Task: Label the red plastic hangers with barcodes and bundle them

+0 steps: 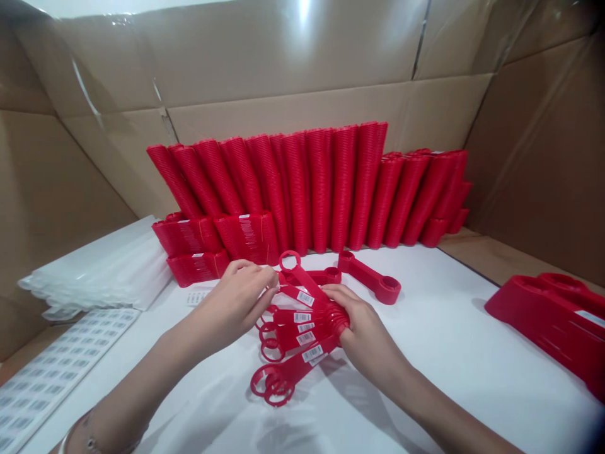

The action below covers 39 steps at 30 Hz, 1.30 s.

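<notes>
Several flat red plastic pieces with ring ends (293, 337) lie fanned out on the white table (425, 353), each with a small white barcode label. My right hand (366, 334) is closed on the gathered ends of the fan at its right side. My left hand (241, 296) pinches at the upper left of the fan, fingertips together near a labelled piece. Whether it holds a label cannot be made out. Two more red pieces (371, 277) lie just behind the fan.
Tall rows of stacked red pieces (307, 189) stand along the back against cardboard walls. Bundled red stacks (212, 243) lie at their left. A pile of clear bags (99, 271) and a barcode sticker sheet (51, 372) lie left. A red stack (553, 321) sits right.
</notes>
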Motion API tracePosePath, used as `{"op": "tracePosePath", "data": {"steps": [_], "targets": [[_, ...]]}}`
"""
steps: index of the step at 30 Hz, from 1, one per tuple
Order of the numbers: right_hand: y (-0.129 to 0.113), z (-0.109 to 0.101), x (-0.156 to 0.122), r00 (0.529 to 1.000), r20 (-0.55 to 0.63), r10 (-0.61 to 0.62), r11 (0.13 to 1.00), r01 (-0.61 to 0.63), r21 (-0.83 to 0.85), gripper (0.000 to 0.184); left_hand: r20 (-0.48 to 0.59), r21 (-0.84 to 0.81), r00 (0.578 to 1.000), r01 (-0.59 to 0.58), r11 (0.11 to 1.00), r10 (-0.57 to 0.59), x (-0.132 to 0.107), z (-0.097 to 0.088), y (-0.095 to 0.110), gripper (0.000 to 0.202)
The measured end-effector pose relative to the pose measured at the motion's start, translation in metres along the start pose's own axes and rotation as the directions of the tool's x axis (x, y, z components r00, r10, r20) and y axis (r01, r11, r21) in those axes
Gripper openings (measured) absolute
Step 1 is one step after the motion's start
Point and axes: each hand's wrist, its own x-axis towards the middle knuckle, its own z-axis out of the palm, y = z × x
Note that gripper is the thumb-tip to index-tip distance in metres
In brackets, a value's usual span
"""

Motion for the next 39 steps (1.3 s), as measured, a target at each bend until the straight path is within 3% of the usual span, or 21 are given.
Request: {"op": "tracePosePath", "data": {"steps": [4,10,14,17,20,23,26,31,35,39], "targets": [[-0.001,0.001,-0.001,1.0,0.004,-0.009,1.0,0.01,-0.012,0.06,0.017,-0.141,0.998,0.054,0.989,-0.052,0.0,-0.001,0.01,0.018],[-0.004,0.005,-0.005,0.999,0.024,-0.023,0.998,0.025,-0.049,0.064,-0.032,-0.437,0.999,0.002,0.899,-0.018,0.008,0.007,0.024,0.013],[-0.004,0.005,-0.006,0.999,0.036,-0.023,0.999,0.025,-0.045,0.062,-0.119,-0.406,0.983,0.082,0.91,-0.142,0.007,0.001,0.023,0.013],[-0.005,0.004,-0.006,0.999,0.029,-0.028,0.999,0.029,-0.035,0.057,-0.131,-0.383,0.983,0.068,0.921,-0.127,0.005,-0.003,0.02,0.014],[-0.005,0.004,-0.006,0.999,0.026,-0.025,0.999,0.026,-0.035,0.055,-0.031,-0.372,0.998,0.032,0.928,-0.046,0.005,-0.002,0.018,0.016],[-0.005,0.003,-0.005,0.999,0.026,-0.025,0.999,0.026,-0.033,0.055,0.085,-0.334,0.996,0.063,0.94,-0.036,0.004,0.002,0.018,0.019],[-0.005,0.003,-0.005,0.999,0.013,-0.036,0.999,0.036,-0.035,0.056,0.078,-0.344,0.996,0.061,0.937,-0.036,0.003,0.003,0.019,0.018],[-0.004,0.005,-0.005,0.998,0.034,-0.049,0.997,0.05,-0.051,0.055,0.079,-0.449,0.997,0.054,0.892,-0.021,0.003,-0.001,0.014,0.018],[-0.004,0.005,-0.006,0.998,0.047,-0.046,0.997,0.049,-0.059,0.057,-0.021,-0.568,0.993,0.085,0.819,-0.118,0.005,-0.004,0.009,0.016],[-0.004,0.004,-0.006,0.998,0.039,-0.042,0.998,0.044,-0.043,0.057,-0.045,-0.624,0.978,0.134,0.77,-0.206,0.005,-0.002,0.011,0.017]]}}
